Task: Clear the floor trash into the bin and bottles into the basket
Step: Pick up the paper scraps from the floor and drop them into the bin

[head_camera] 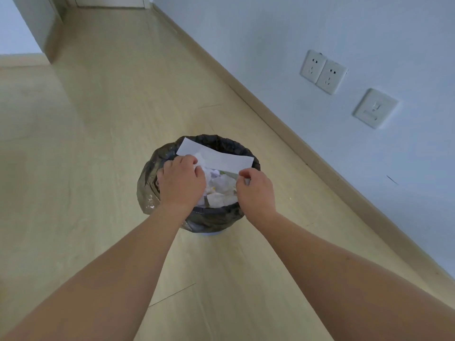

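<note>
A round bin (211, 217) lined with a black plastic bag stands on the wooden floor, with crumpled white paper (220, 190) inside it. A flat white sheet of paper (216, 155) lies across the far part of the bin's mouth. My left hand (181, 182) grips the sheet's near left edge over the bin. My right hand (256, 190) is curled over the right rim and pinches the sheet's near right end. No bottles or basket are in view.
A pale wall with a wooden skirting board (283, 136) runs diagonally on the right, close to the bin. Two sockets (322, 71) and a wall plate (375, 108) sit on that wall. A wall corner (46, 33) juts in at the upper left.
</note>
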Motion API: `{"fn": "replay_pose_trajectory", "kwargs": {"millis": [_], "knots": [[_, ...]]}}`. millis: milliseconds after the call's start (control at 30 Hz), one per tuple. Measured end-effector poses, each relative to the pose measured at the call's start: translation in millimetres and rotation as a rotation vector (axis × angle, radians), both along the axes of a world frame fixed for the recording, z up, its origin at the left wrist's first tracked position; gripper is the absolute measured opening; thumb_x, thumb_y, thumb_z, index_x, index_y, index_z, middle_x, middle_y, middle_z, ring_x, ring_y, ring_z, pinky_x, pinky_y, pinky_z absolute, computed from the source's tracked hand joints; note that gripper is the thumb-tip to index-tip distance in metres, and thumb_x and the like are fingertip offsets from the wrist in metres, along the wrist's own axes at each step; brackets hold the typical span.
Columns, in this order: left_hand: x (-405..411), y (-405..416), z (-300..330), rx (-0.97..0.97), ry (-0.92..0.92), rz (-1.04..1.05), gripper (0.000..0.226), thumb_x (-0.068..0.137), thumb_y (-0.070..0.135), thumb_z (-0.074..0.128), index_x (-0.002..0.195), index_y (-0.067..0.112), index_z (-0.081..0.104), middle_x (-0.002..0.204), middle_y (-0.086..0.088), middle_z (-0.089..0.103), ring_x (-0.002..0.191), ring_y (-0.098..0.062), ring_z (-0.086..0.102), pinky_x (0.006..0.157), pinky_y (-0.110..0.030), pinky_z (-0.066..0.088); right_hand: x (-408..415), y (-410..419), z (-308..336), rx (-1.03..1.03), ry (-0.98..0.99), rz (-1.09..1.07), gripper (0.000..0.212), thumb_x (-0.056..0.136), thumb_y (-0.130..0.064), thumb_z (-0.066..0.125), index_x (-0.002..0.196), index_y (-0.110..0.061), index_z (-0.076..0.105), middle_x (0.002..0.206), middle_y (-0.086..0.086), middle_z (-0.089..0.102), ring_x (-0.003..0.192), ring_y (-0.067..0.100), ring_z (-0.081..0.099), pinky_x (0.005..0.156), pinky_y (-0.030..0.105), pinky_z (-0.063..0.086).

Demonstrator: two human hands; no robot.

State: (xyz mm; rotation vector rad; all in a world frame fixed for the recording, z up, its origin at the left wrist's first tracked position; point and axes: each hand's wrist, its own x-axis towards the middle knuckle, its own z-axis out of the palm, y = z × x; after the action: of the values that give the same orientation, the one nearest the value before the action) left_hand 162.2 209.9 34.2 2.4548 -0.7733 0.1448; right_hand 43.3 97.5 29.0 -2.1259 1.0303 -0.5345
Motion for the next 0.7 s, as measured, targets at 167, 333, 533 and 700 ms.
{"fn": "replay_pose_trajectory", "kwargs": {"millis": [167, 333, 533, 700], "knots": [[-19.1, -30.4, 9.2, -0.022, -0.149, -0.068, 0.028, 0.096, 0.021, 0.043, 0.119, 0.015, 0.058, 0.122, -0.005, 0.057, 0.114, -0.029, 0.047, 0.098, -0.041, 0.031, -53.1, -37.2, -0.4, -0.093, 0.021, -0.034, 0.031, 0.094, -0.022, 0.048, 0.124, -0.021, 0.055, 0.125, -0.004, 0.053, 0.114, 0.017, 0.050, 0.099, 0.041, 0.044], [-93.7, -82.6, 22.7, 0.019, -0.181, -0.362, 0.036, 0.084, 0.013, 0.043, 0.116, 0.012, 0.060, 0.118, -0.005, 0.058, 0.109, -0.029, 0.048, 0.093, -0.038, 0.032, -155.1, -81.4, 7.4, -0.085, 0.139, -0.089, 0.034, 0.093, -0.018, 0.049, 0.127, -0.021, 0.053, 0.128, -0.005, 0.051, 0.111, 0.013, 0.052, 0.096, 0.039, 0.048], [-234.2, -132.1, 5.8, 0.350, 0.051, -0.773, 0.033, 0.092, 0.022, 0.046, 0.123, 0.017, 0.054, 0.126, -0.005, 0.053, 0.115, -0.027, 0.048, 0.098, -0.040, 0.040, -318.5, -102.6, -26.3, -0.003, 0.416, -0.174, 0.034, 0.093, -0.019, 0.049, 0.127, -0.017, 0.053, 0.122, 0.000, 0.054, 0.101, 0.015, 0.054, 0.085, 0.031, 0.046], [-364.3, -130.6, -53.2, 0.793, 0.391, -1.044, 0.036, 0.090, 0.028, 0.055, 0.124, 0.017, 0.055, 0.125, -0.006, 0.058, 0.110, -0.025, 0.056, 0.093, -0.032, 0.047, -452.2, -88.3, -90.1, 0.171, 0.664, -0.208, 0.033, 0.091, -0.023, 0.049, 0.123, -0.018, 0.055, 0.115, 0.001, 0.056, 0.098, 0.017, 0.056, 0.082, 0.029, 0.045]]}}
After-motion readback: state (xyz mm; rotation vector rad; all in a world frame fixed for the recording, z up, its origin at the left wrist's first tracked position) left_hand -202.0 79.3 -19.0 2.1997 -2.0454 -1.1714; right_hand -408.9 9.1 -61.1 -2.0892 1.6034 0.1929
